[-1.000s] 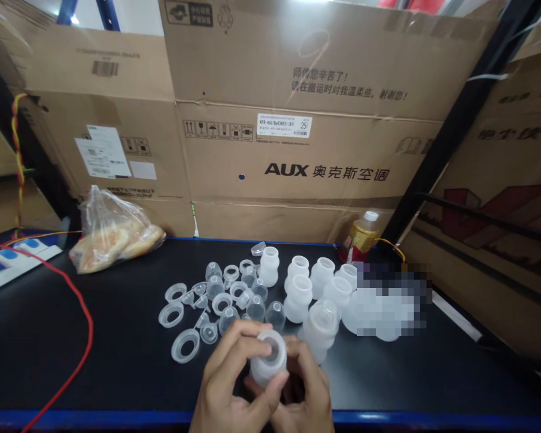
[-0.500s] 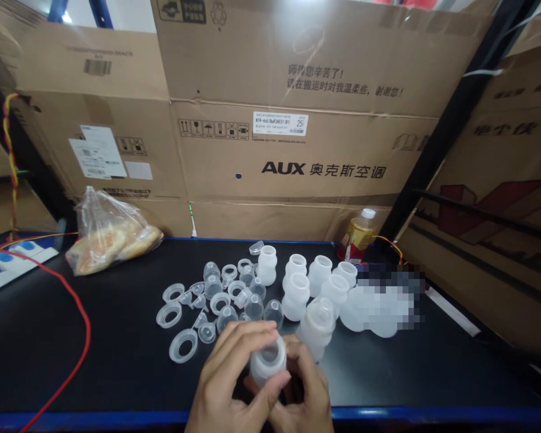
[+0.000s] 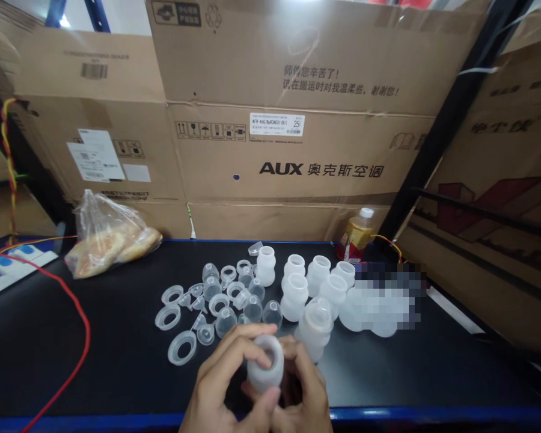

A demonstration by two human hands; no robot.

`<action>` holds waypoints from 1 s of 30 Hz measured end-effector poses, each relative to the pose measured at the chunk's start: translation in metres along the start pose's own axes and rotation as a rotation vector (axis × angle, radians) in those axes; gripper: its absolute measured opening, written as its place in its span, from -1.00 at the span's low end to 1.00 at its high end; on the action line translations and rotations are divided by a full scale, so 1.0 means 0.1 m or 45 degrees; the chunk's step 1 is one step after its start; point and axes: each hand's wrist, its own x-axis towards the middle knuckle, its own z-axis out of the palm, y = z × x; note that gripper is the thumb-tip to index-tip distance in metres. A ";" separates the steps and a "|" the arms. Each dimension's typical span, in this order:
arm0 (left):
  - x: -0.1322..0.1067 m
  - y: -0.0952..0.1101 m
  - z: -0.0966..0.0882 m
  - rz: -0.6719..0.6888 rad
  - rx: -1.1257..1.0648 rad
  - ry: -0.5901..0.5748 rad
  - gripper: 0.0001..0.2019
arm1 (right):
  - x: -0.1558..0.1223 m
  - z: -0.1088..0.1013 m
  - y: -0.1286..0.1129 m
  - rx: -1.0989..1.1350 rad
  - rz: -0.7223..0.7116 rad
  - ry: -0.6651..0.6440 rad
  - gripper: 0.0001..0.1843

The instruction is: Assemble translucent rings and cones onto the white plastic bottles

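Observation:
Near the table's front edge, both hands hold a whitish translucent bottle [image 3: 265, 377], its open mouth turned up. My left hand [image 3: 220, 376] closes round its left side, with the index fingertip at the mouth opening and the thumb on the front. My right hand [image 3: 304, 382] grips the right side; its fingertips are partly hidden behind the bottle. Just beyond stands a bottle with a clear domed cap [image 3: 314, 328]. More open bottles [image 3: 294, 297] stand behind it. To the left lie several screw rings [image 3: 182, 347], clear domed caps [image 3: 226, 322] and small clear funnel-like pieces [image 3: 205, 332].
A bag of bread [image 3: 112, 240] lies at the back left, and a drink bottle [image 3: 355, 236] stands at the back right. A red cable [image 3: 83, 313] crosses the left side. Cardboard [image 3: 270, 222] walls the black table's [image 3: 117, 355] back.
My left index finger has bent from the bottle's rim to its mouth opening. The bottle has shifted slightly left in my hands, and the view has moved a little.

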 end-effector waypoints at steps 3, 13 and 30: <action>-0.06 -0.03 0.11 -0.200 -0.090 0.131 -0.60 | -0.02 0.00 0.02 -0.010 -0.001 0.001 -0.74; -0.07 -0.02 0.14 -0.145 0.002 0.108 -0.73 | -0.01 -0.02 0.01 -0.005 -0.034 -0.031 -0.67; -0.08 0.01 0.22 -0.299 -0.355 0.052 -0.58 | -0.02 -0.02 -0.03 -0.135 -0.077 0.054 -0.68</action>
